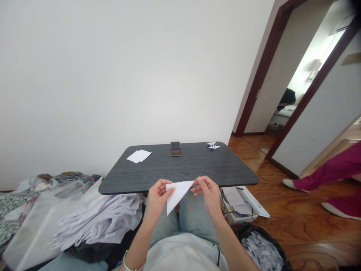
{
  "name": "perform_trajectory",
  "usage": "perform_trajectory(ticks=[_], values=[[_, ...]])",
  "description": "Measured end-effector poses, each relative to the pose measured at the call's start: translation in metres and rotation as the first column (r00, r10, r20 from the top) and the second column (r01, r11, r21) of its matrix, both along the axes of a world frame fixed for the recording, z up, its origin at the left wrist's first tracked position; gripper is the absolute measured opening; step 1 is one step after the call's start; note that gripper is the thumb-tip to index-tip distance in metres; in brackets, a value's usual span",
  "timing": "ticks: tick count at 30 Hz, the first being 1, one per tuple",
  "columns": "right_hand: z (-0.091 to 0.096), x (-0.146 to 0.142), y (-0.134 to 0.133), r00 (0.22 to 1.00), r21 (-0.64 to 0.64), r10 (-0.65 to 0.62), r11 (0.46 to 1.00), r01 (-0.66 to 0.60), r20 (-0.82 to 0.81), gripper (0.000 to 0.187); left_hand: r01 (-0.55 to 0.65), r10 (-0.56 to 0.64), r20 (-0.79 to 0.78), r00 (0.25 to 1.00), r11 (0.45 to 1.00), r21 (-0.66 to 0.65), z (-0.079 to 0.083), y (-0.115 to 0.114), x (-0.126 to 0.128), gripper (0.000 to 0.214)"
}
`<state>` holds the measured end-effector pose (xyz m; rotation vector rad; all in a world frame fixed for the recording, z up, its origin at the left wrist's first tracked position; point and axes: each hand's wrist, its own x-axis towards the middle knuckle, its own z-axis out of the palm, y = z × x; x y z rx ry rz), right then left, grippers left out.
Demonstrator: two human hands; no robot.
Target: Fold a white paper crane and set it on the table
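Observation:
A white sheet of paper folded into a triangle (178, 194) is held up between my hands, just off the table's near edge and above my lap. My left hand (158, 197) pinches its left side between thumb and fingers. At the upper right corner, my right hand (208, 192) grips the tip with thumb and fingertips. On the dark wood-grain table (158, 169) lie a few white paper squares (138, 156) at the left. Two folded paper cranes (213, 146) stand at the far right.
A phone (176, 149) lies at the table's back middle, near the white wall. Piled clothes (107, 220) sit to the left. On the right are a box with cables (239, 210), a black-lined bin of paper scraps (263, 250), and another person's legs (332, 169) on the wooden floor.

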<state>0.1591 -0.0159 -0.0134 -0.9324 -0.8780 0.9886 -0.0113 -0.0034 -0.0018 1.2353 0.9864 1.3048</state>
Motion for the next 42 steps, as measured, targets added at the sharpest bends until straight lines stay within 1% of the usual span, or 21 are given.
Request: perform_trajectory(ticks=[2,5,12,16,19,22,31,33,38,42], values=[[-0.0002,-0.0012,0.0000,1.000,-0.009,0.028,1.000,-0.028,0.010,0.030,0.005,-0.005,0.003,1.000,1.000,0.002,0.0009,-0.0004,0.0003,0.027],[-0.0010,-0.0036,0.0001,0.999,-0.006,0.037,0.999,-0.037,0.027,0.028,0.015,-0.015,0.005,1.000,1.000,0.002,0.0014,-0.0010,0.0009,0.026],[-0.0026,-0.0053,0.0013,1.000,-0.019,0.001,1.000,0.000,0.022,0.030,0.009,-0.009,-0.012,1.000,1.000,0.004,-0.0018,0.0003,0.0006,0.027],[-0.0035,-0.0048,0.0015,1.000,-0.011,-0.015,1.000,0.015,-0.013,0.031,-0.003,0.003,-0.020,1.000,1.000,0.014,-0.0016,0.0001,-0.0005,0.026],[-0.0034,-0.0043,0.0011,0.999,-0.014,0.012,1.000,-0.012,-0.033,0.031,-0.003,0.004,-0.012,1.000,1.000,0.007,0.0003,-0.0002,-0.0006,0.026],[-0.0023,-0.0046,0.0007,0.999,-0.010,0.041,0.999,-0.041,-0.018,0.031,0.002,-0.001,-0.009,1.000,1.000,0.006,0.0013,0.0000,-0.0001,0.026],[-0.0001,-0.0052,-0.0003,1.000,0.008,0.001,1.000,-0.001,0.005,0.029,0.015,-0.015,-0.008,1.000,1.000,0.012,-0.0004,0.0001,-0.0008,0.024],[0.0015,-0.0059,-0.0008,1.000,-0.003,0.016,1.000,-0.016,0.004,0.028,0.017,-0.017,-0.006,1.000,1.000,0.013,-0.0001,0.0001,-0.0006,0.024],[0.0024,-0.0085,-0.0014,0.988,-0.045,0.144,0.989,-0.141,0.063,0.027,0.030,-0.030,-0.022,0.999,0.999,0.022,0.0005,-0.0001,0.0012,0.024],[-0.0005,-0.0095,-0.0010,0.988,-0.046,0.138,0.990,-0.135,0.070,0.027,0.049,-0.048,-0.030,0.998,0.999,0.019,-0.0004,-0.0001,0.0021,0.024]])
